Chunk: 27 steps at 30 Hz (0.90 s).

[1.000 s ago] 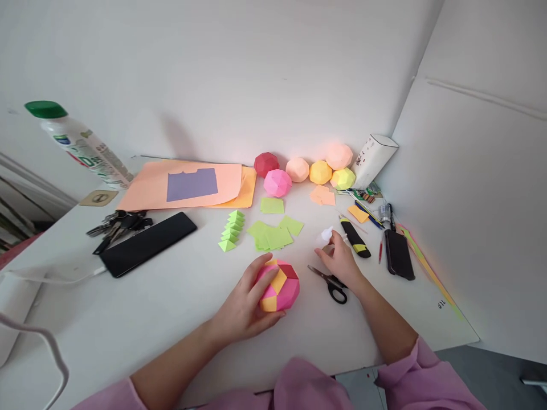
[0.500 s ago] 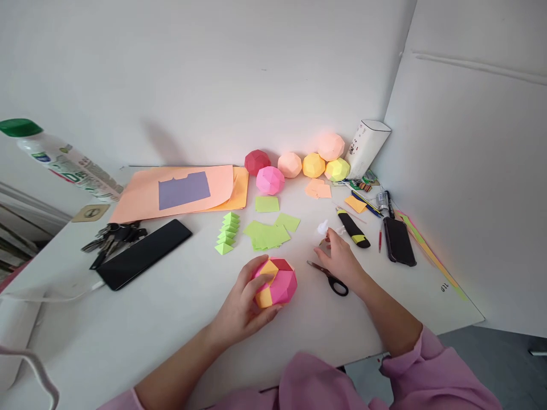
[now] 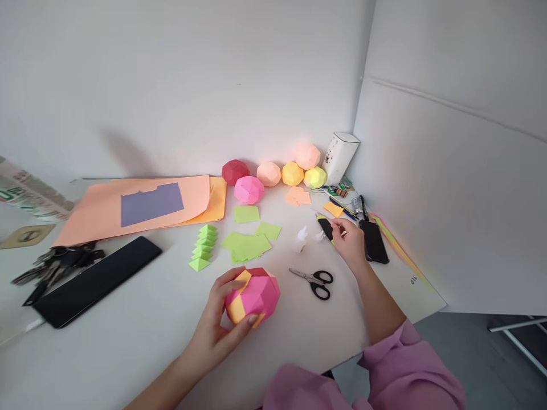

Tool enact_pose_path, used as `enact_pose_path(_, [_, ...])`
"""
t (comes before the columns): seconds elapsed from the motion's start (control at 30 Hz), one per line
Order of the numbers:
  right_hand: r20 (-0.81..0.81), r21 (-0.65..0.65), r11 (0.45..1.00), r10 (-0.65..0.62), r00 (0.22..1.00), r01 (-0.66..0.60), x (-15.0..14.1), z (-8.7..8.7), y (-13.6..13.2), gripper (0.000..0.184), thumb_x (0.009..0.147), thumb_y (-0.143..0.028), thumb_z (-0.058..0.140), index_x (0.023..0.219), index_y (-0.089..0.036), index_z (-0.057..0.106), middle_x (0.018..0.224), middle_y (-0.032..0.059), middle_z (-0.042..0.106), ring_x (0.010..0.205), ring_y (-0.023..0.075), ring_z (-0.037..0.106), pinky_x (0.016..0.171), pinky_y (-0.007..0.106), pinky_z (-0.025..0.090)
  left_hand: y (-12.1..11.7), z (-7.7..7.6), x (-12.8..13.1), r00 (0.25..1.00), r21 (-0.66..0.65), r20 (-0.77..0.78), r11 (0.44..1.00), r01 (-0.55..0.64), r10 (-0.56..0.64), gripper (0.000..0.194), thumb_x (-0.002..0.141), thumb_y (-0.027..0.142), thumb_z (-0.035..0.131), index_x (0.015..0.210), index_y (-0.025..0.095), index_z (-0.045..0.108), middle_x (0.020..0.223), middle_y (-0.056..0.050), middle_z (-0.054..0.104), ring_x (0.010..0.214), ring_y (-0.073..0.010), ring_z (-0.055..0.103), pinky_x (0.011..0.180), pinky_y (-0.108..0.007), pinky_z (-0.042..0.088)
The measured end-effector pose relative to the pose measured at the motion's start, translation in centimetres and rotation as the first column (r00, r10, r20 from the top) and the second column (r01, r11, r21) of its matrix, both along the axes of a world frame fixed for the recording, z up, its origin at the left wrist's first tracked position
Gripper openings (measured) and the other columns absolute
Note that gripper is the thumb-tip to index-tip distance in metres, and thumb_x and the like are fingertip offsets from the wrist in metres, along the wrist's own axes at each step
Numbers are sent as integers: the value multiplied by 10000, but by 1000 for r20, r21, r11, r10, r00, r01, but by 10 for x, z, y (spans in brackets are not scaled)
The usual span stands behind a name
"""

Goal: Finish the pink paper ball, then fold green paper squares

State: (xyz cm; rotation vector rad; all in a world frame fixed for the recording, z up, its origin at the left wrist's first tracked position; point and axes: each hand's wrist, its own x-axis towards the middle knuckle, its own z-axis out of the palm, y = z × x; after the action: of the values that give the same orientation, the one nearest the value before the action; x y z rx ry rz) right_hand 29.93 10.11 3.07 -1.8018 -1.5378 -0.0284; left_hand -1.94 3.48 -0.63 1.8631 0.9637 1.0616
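Note:
My left hand (image 3: 222, 313) is wrapped round a faceted paper ball (image 3: 258, 296) of pink, orange and red pieces, its thumb on the near side. My right hand (image 3: 349, 242) is over a black and yellow utility knife (image 3: 325, 228), partly covering it. Its thumb and forefinger are pinched at the end of a thin stick (image 3: 323, 216). Left of that hand are a small white item with a pointed top (image 3: 302, 234), perhaps a glue bottle, and another small white piece (image 3: 320, 236). Black-handled scissors (image 3: 316, 278) lie between the hands.
Green paper squares (image 3: 250, 246) and a row of folded green pieces (image 3: 204, 247) lie mid-table. Finished paper balls (image 3: 249, 189) line the wall. Keys (image 3: 62, 262), a black power bank or phone (image 3: 100, 279) and coloured sheets (image 3: 94, 210) are left; another phone (image 3: 374, 242) is right.
My right hand has left the white item and moved right to the stick by the utility knife. My left hand still holds the ball, slightly turned. The view has swung right.

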Motion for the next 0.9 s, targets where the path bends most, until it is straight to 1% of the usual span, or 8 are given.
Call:
enact_pose_path(0.1, [84,-87,995,60,995,-53,12,-5,3,274,769,-159,483,980,-155,659,993,106,677,925,247,589,818,374,483,-1,-1,0,999,-48,38,999,-2,4,379,867,244,554,1211,282,400,1383,-117,344,1273,-275,396,878,-375,520])
enact_pose_path(0.17, [148,-163,981,132,980,-107,14,-10,4,308,750,-164,533,1036,-157,647,1067,113,652,1050,277,530,916,414,438,-2,-2,0,999,-72,50,997,-11,14,379,866,258,559,1211,285,407,1389,-114,344,1281,-280,392,879,-372,520])
enact_pose_path(0.3, [165,-278,946,220,962,-168,12,-21,9,247,779,-191,573,1005,-145,662,1100,133,635,1088,292,485,953,433,398,-4,-1,2,996,-102,81,994,-24,32,363,858,286,569,1196,282,436,1385,-110,357,1284,-287,395,856,-353,532])
enact_pose_path(0.37, [136,-280,943,223,965,-178,12,-26,12,174,796,-155,544,906,-154,678,1021,119,664,1030,273,512,926,419,408,-5,0,3,995,-108,88,994,-26,36,365,852,294,577,1192,283,445,1381,-106,361,1279,-286,400,842,-344,538])
enact_pose_path(0.5, [103,-246,954,201,974,-171,17,-33,17,171,788,-115,506,783,-181,664,871,70,690,924,243,554,861,384,435,-8,4,5,994,-105,92,994,-42,52,358,854,288,573,1188,284,447,1384,-106,353,1281,-285,397,823,-334,546])
enact_pose_path(0.6, [111,-222,961,193,975,-165,19,-35,18,212,744,-85,493,840,-178,658,908,71,680,944,248,554,853,383,443,-9,4,5,996,-65,78,997,-40,45,365,857,272,568,1198,293,439,1383,-103,352,1281,-279,397,825,-332,549])
enact_pose_path(0.7, [129,-195,960,228,965,-201,17,-35,17,279,711,-75,510,929,-175,652,982,83,661,998,258,543,883,393,438,-7,3,3,999,6,34,1000,-13,12,405,848,249,581,1217,303,422,1375,-103,358,1275,-271,412,856,-345,542])
enact_pose_path(0.9, [116,-219,932,318,941,-288,11,-38,16,139,798,-217,578,901,-186,666,981,95,658,978,261,542,892,420,427,-5,2,2,1000,34,16,999,-11,11,422,843,244,585,1225,299,415,1379,-111,361,1278,-280,413,868,-363,540])
